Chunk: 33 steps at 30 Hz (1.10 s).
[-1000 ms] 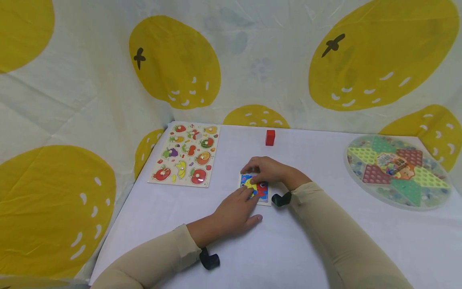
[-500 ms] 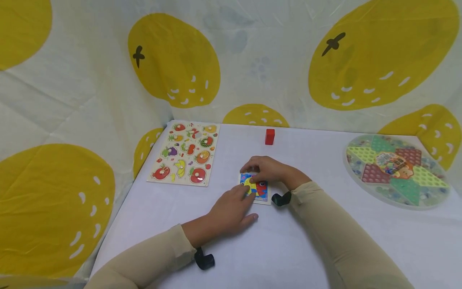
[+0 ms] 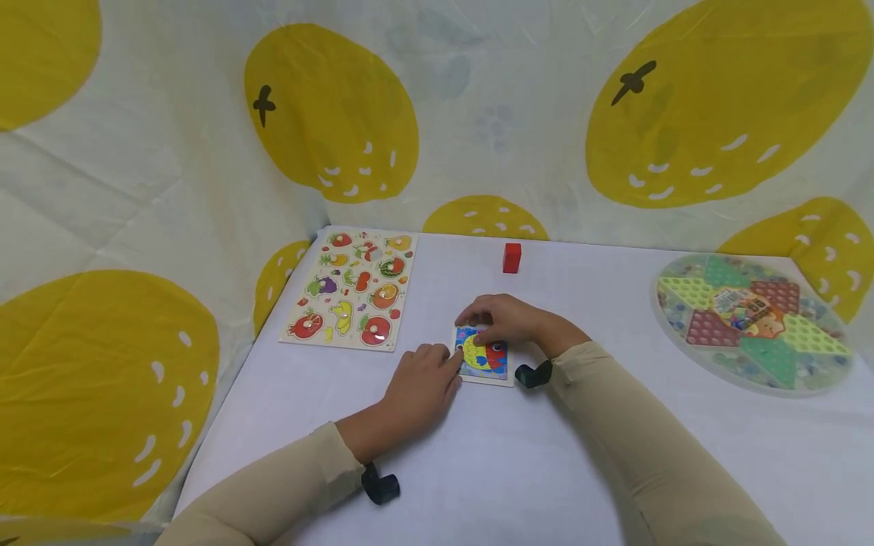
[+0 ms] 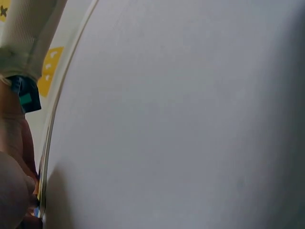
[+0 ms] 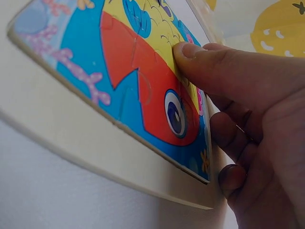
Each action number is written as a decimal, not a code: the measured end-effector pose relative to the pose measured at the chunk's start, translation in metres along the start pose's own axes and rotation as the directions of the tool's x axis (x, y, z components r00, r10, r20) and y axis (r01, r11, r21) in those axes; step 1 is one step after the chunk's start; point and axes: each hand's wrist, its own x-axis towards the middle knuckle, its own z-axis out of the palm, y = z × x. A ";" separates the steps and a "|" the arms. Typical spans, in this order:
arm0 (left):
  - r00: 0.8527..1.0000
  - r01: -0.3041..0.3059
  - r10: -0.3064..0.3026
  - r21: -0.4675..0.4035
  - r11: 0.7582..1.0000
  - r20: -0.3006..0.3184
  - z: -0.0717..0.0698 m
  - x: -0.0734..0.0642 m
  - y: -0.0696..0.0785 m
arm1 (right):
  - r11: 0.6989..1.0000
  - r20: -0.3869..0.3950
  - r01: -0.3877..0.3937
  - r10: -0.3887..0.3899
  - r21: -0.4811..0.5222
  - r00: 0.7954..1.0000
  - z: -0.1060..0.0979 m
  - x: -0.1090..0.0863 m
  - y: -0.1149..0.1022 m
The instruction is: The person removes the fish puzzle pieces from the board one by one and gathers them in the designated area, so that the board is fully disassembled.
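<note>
A small wooden jigsaw puzzle point(image 3: 490, 362) lies on the white table, with a red and yellow fish on blue. In the right wrist view its pieces point(image 5: 128, 52) fit together inside a pale wooden frame point(image 5: 95, 152). My right hand point(image 3: 508, 322) grips the puzzle's far edge, thumb on the yellow fish body and the other fingers curled at the border. My left hand point(image 3: 421, 387) touches the puzzle's left edge with its index fingertip. Part of the left hand point(image 4: 14, 191) shows at the lower left of the left wrist view; its fingertips are mostly hidden there.
A fruit peg puzzle board point(image 3: 348, 292) lies at the back left. A red block point(image 3: 511, 258) stands near the back edge. To the right is a round Chinese checkers board point(image 3: 751, 322). A fruit-patterned cloth point(image 3: 505, 114) hangs behind the table.
My left hand has slid left off the puzzle's face to its left edge, uncovering more of the fish picture. My right hand stays in place on the puzzle.
</note>
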 end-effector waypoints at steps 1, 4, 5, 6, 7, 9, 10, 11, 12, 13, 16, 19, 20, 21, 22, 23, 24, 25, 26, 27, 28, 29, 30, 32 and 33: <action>1.000 -0.006 0.006 -0.002 1.000 -0.004 -0.001 0.001 -0.002 | 1.000 0.001 0.006 -0.006 -0.001 1.000 0.000 0.000 0.000; 1.000 -0.007 0.006 -0.026 1.000 -0.022 -0.004 0.005 -0.005 | 1.000 0.006 0.019 -0.019 -0.005 1.000 -0.002 0.000 0.001; 1.000 -0.006 0.005 -0.038 0.999 -0.031 -0.005 0.006 -0.006 | 1.000 0.008 0.020 -0.020 -0.005 1.000 -0.002 0.000 0.001; 0.999 -0.004 0.003 -0.048 0.999 -0.039 -0.006 0.007 -0.007 | 1.000 0.010 0.020 -0.020 -0.006 1.000 -0.002 -0.001 0.001; 0.999 -0.003 0.000 -0.062 0.998 -0.046 -0.007 0.008 -0.007 | 1.000 0.012 0.019 -0.019 -0.004 1.000 -0.002 -0.001 0.001; 0.999 0.002 -0.007 -0.077 0.997 -0.054 -0.009 0.010 -0.008 | 1.000 0.015 0.012 -0.012 0.001 1.000 -0.003 -0.001 0.001; 0.998 0.003 -0.007 -0.080 0.997 -0.059 -0.009 0.011 -0.009 | 1.000 0.015 0.008 -0.008 0.005 1.000 -0.003 -0.001 0.001; 0.998 0.005 -0.010 -0.080 0.997 -0.062 -0.009 0.012 -0.009 | 1.000 0.017 0.008 -0.008 0.005 1.000 -0.003 -0.001 0.001; 0.998 0.007 -0.012 -0.079 0.997 -0.065 -0.009 0.012 -0.010 | 1.000 0.017 0.007 -0.007 0.007 1.000 -0.003 0.000 0.001; 0.998 0.009 -0.015 -0.078 0.997 -0.069 -0.009 0.013 -0.010 | 1.000 0.017 0.007 -0.007 0.009 1.000 -0.003 0.000 0.001; 0.996 0.013 -0.019 -0.072 0.997 -0.083 -0.007 0.015 -0.010 | 1.000 0.018 0.006 -0.006 0.010 1.000 -0.003 0.000 0.000; 0.995 0.013 -0.020 -0.070 0.997 -0.093 -0.006 0.016 -0.010 | 1.000 0.018 0.003 -0.003 0.011 1.000 -0.004 0.001 0.001; 0.995 0.013 -0.020 -0.072 0.997 -0.096 -0.006 0.016 -0.010 | 1.000 0.018 0.004 -0.004 0.011 1.000 -0.004 0.001 0.001; 0.995 0.013 -0.020 -0.073 0.997 -0.098 -0.007 0.016 -0.009 | 1.000 0.018 0.005 -0.006 0.012 1.000 -0.004 0.001 0.001; 0.995 0.014 -0.021 -0.073 0.997 -0.099 -0.007 0.016 -0.009 | 1.000 0.017 0.007 -0.008 0.013 1.000 -0.004 0.001 0.002; 0.995 0.015 -0.022 -0.073 0.997 -0.098 -0.007 0.016 -0.009 | 1.000 0.016 0.008 -0.009 0.015 1.000 -0.003 0.001 0.002; 0.995 0.015 -0.022 -0.073 0.997 -0.098 -0.007 0.016 -0.009 | 1.000 0.015 0.009 -0.010 0.017 1.000 -0.003 0.001 0.002; 0.995 0.016 -0.023 -0.072 0.997 -0.096 -0.008 0.016 -0.009 | 1.000 0.012 0.010 -0.010 0.020 1.000 -0.003 0.002 0.002; 0.995 0.017 -0.024 -0.071 0.997 -0.094 -0.008 0.016 -0.008 | 1.000 0.010 0.010 -0.010 0.024 1.000 -0.002 0.002 0.002; 0.995 0.018 -0.024 -0.069 0.997 -0.093 -0.008 0.016 -0.008 | 1.000 0.007 0.010 -0.010 0.027 1.000 -0.002 0.002 0.002; 0.996 0.019 -0.025 -0.069 0.997 -0.091 -0.008 0.016 -0.008 | 0.999 0.004 0.008 -0.008 0.032 1.000 -0.002 0.002 0.002; 0.996 0.020 -0.026 -0.067 0.998 -0.089 -0.008 0.016 -0.008 | 0.999 0.000 0.005 -0.005 0.037 1.000 -0.002 0.001 0.001; 0.996 0.020 -0.026 -0.066 0.998 -0.088 -0.008 0.015 -0.008 | 0.999 -0.004 0.004 -0.004 0.041 1.000 -0.001 0.001 0.001; 0.996 0.022 -0.028 -0.061 0.998 -0.086 -0.008 0.015 -0.009 | 0.999 -0.011 0.000 0.001 0.051 1.000 -0.001 0.001 0.000; 0.996 0.023 -0.028 -0.057 0.998 -0.086 -0.008 0.015 -0.009 | 0.998 -0.016 -0.004 0.005 0.057 1.000 -0.001 0.000 0.000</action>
